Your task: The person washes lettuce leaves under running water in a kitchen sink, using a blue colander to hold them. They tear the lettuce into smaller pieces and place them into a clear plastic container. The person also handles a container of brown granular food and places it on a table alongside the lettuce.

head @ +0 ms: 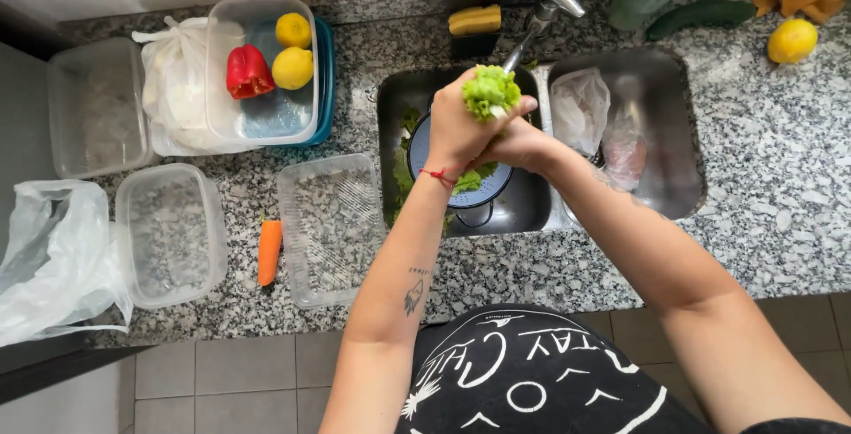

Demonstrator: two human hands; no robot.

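Note:
Both my hands meet over the left sink basin, under the tap. My left hand is closed around a bunch of green lettuce that sticks out of the top of the fist. My right hand presses against it from the right and also grips the bunch. Below them a dark colander sits in the basin with more lettuce leaves around and inside it.
Clear plastic tubs and a carrot lie on the granite counter at left. Another tub holds a red pepper and two lemons. Plastic bags fill the right basin. A cucumber and lemon lie at right.

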